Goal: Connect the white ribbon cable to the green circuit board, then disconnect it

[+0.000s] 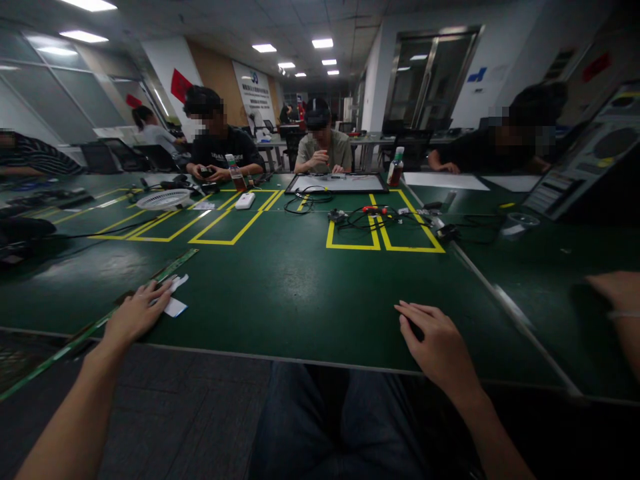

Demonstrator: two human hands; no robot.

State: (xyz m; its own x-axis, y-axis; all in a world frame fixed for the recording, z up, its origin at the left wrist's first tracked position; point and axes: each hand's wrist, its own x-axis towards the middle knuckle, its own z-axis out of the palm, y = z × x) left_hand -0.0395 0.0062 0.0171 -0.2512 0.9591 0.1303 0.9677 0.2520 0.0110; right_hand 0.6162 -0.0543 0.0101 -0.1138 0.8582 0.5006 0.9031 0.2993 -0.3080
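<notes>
My left hand (139,313) lies palm down at the table's near left, fingers stretched out over white ribbon cables (176,307). Beside and partly under it runs a long, narrow green circuit board strip (173,265), which extends diagonally past the table's front edge at lower left. Whether the fingers press on the strip or only on the cables is hard to tell. My right hand (436,343) is over the near right of the green table (280,287), fingers extended and thumb a little apart, with nothing in it.
Yellow tape outlines (215,241) mark the table. Across it lie tangled black cables (345,217), a red-handled tool (375,210), a white fan grille (163,199), a flat panel (340,183) and bottles (395,168). People sit opposite; another person's hand (620,293) is at right, near a computer case (590,153).
</notes>
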